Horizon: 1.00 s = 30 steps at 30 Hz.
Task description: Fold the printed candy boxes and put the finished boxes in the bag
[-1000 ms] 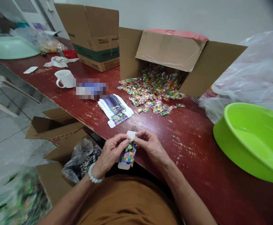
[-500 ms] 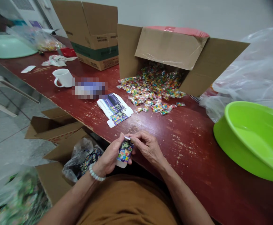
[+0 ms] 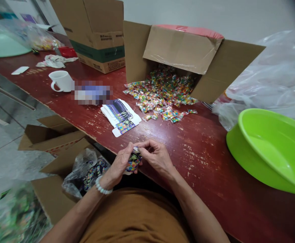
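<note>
Both my hands hold a small colourful paper box (image 3: 132, 162) at the near edge of the dark red table (image 3: 203, 152). My left hand (image 3: 119, 167), with a white bead bracelet on the wrist, wraps round the box from below. My right hand (image 3: 156, 157) pinches the white top flap of the box with thumb and fingers. A stack of flat printed box blanks (image 3: 120, 116) lies on the table just beyond my hands. Past that stack, a pile of small wrapped candies (image 3: 162, 98) spills from a cardboard box lying on its side (image 3: 185, 54).
A green plastic basin (image 3: 271, 148) sits at the right with clear plastic bags (image 3: 271, 81) behind it. A white mug (image 3: 59, 81), a second cardboard box (image 3: 96, 33) and a pale basin (image 3: 0, 44) stand at the left. Open cartons and a bag of packets (image 3: 86, 172) sit on the floor.
The white top flap stood up a second ago; my right hand has since pressed it down into the box. The box now sits lower and more upright in my left hand.
</note>
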Each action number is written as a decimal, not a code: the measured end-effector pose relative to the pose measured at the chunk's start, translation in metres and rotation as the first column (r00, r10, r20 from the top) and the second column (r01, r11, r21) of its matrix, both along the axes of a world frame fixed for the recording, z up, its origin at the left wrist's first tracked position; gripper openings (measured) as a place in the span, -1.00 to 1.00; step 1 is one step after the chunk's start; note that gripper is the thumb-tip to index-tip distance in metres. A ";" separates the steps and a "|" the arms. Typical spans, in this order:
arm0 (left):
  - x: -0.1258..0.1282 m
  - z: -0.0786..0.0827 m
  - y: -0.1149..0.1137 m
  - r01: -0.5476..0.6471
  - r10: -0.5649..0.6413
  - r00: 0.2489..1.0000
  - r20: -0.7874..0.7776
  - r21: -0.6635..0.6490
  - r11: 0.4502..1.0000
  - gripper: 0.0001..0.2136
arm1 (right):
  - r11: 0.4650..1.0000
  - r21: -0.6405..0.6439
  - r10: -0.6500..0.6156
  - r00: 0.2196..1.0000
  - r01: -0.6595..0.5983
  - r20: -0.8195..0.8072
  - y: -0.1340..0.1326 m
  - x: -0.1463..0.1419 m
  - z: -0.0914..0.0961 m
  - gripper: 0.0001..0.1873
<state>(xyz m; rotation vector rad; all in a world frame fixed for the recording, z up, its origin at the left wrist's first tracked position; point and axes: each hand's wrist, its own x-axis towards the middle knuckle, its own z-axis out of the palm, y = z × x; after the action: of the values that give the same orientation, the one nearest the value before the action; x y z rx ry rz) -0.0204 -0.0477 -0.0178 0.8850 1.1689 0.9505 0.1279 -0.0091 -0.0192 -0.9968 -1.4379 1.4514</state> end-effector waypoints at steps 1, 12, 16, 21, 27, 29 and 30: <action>0.000 0.000 0.000 0.000 0.000 1.000 0.001 -0.003 1.000 -0.32 | 0.999 0.048 0.012 1.000 -0.013 0.022 0.000 0.002 0.000 -0.89; 0.000 -0.005 -0.008 -0.134 0.173 0.941 0.291 -0.150 0.980 -0.50 | 0.920 0.309 0.198 0.966 -0.242 0.169 0.008 0.008 -0.008 -0.77; -0.005 -0.004 -0.031 -0.075 0.149 0.922 0.357 -0.212 0.974 -0.56 | 0.893 0.422 -0.044 0.902 -0.157 0.429 0.075 0.011 -0.016 -0.68; -0.031 -0.021 -0.051 0.063 0.036 0.947 0.319 -0.294 0.954 -0.68 | 0.808 0.519 -0.327 0.519 -0.279 0.789 0.142 0.000 -0.024 -0.51; -0.105 -0.040 -0.049 0.387 -0.404 0.913 -0.055 -0.192 0.902 -0.56 | 0.798 0.506 -0.303 0.507 -0.328 0.807 0.134 -0.004 -0.036 -0.70; -0.117 -0.036 -0.046 0.530 -0.574 0.807 -0.141 -0.255 0.809 -0.52 | 0.810 0.514 -0.314 0.531 -0.283 0.787 0.127 0.000 -0.037 -0.73; -0.119 -0.033 -0.043 0.554 -0.607 0.775 -0.173 -0.275 0.786 -0.53 | 0.816 0.521 -0.323 0.550 -0.249 0.770 0.125 0.004 -0.037 -0.72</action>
<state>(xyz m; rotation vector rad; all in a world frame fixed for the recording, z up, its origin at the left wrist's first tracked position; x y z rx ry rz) -0.1395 -0.0910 -0.0507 1.1296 1.0785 0.1962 0.1315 0.1157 -0.0565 -1.3604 -2.3360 0.2998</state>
